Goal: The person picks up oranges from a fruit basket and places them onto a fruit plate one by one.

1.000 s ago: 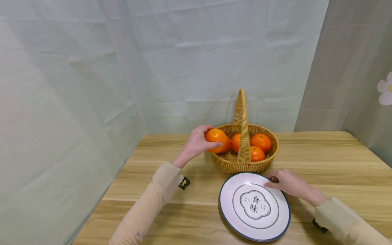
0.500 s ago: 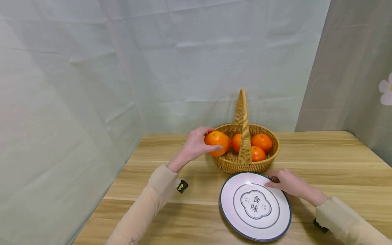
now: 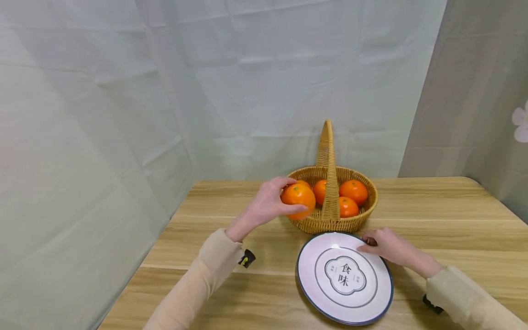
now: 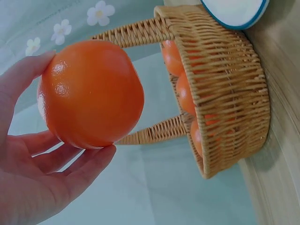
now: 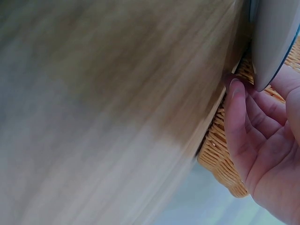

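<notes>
My left hand grips an orange at the left end of a wicker basket. In the left wrist view, thumb and fingers wrap the sides of this orange, which hangs apart from the basket. Several other oranges lie inside, one mostly hidden behind the held one. In front of the basket is a white plate with a dark blue rim and printed characters. My right hand pinches its upper right rim; the right wrist view has fingers under the plate edge.
The basket's tall arched handle rises over its middle. Everything stands on a wooden table, with a pale cloth curtain close behind its back edge. The plate sits right at the basket's front.
My left hand has moved a little right and down with the orange, uncovering part of the orange behind it. My right hand and the plate have kept their places.
</notes>
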`<action>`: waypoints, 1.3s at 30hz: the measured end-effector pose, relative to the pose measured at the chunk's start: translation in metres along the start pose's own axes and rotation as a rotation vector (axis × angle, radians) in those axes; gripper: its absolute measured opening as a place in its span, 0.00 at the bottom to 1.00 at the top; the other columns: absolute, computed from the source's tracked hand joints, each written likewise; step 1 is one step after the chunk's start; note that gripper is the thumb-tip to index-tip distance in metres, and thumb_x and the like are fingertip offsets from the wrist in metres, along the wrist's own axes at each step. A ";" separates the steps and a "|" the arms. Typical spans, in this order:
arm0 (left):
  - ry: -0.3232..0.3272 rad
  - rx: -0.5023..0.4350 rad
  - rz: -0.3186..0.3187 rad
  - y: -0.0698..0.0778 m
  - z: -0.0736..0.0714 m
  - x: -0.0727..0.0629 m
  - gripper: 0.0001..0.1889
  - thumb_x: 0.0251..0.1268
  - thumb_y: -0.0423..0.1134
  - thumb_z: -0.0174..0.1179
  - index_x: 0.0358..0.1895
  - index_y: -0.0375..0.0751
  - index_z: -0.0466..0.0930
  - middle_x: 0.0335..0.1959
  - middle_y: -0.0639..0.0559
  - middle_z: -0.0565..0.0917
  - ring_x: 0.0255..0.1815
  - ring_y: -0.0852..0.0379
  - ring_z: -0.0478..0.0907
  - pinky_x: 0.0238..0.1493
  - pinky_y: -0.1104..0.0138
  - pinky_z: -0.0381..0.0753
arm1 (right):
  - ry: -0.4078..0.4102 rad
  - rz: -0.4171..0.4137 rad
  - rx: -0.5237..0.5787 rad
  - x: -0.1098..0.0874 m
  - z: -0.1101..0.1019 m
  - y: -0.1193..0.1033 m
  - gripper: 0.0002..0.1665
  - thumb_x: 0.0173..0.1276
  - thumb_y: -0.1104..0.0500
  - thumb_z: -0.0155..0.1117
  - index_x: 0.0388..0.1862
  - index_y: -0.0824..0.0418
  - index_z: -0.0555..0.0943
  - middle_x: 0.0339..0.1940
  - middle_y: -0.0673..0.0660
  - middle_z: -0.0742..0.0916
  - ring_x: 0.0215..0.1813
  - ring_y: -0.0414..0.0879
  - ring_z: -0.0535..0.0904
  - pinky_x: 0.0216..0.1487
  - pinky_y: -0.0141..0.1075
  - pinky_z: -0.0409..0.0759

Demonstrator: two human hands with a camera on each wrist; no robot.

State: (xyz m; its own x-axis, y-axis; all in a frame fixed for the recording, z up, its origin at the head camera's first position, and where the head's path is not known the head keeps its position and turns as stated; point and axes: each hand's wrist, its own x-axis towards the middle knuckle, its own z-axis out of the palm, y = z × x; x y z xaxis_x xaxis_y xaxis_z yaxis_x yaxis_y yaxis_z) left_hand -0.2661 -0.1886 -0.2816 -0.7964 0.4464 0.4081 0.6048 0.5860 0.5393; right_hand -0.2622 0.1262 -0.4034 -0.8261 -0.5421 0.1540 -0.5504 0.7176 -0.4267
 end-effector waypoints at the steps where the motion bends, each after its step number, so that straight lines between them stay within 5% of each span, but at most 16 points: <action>1: -0.007 0.001 0.007 0.001 0.001 0.000 0.29 0.44 0.48 0.70 0.51 0.37 0.75 0.43 0.49 0.76 0.39 0.56 0.71 0.35 0.70 0.74 | 0.001 0.000 -0.001 0.000 0.000 0.000 0.10 0.56 0.55 0.67 0.24 0.56 0.75 0.15 0.43 0.70 0.18 0.35 0.64 0.19 0.29 0.64; 17: -0.039 -0.019 0.115 0.019 0.008 -0.011 0.30 0.42 0.46 0.72 0.50 0.37 0.75 0.44 0.51 0.76 0.39 0.57 0.72 0.37 0.72 0.73 | -0.009 0.006 0.006 0.000 0.001 -0.001 0.10 0.57 0.54 0.67 0.25 0.56 0.75 0.15 0.43 0.71 0.19 0.35 0.65 0.19 0.29 0.64; 39: -0.103 0.004 0.128 0.036 0.026 -0.018 0.31 0.43 0.50 0.71 0.51 0.38 0.74 0.46 0.53 0.76 0.43 0.60 0.71 0.42 0.73 0.70 | -0.009 -0.011 0.011 -0.003 0.001 -0.003 0.09 0.57 0.54 0.67 0.25 0.55 0.76 0.15 0.43 0.70 0.19 0.34 0.65 0.19 0.29 0.65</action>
State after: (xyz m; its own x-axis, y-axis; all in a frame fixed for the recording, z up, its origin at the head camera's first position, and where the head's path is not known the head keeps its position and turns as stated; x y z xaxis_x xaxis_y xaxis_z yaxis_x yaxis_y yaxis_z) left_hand -0.2303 -0.1576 -0.2887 -0.7088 0.5841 0.3955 0.7013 0.5228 0.4846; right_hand -0.2578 0.1259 -0.4034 -0.8191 -0.5534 0.1510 -0.5577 0.7069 -0.4351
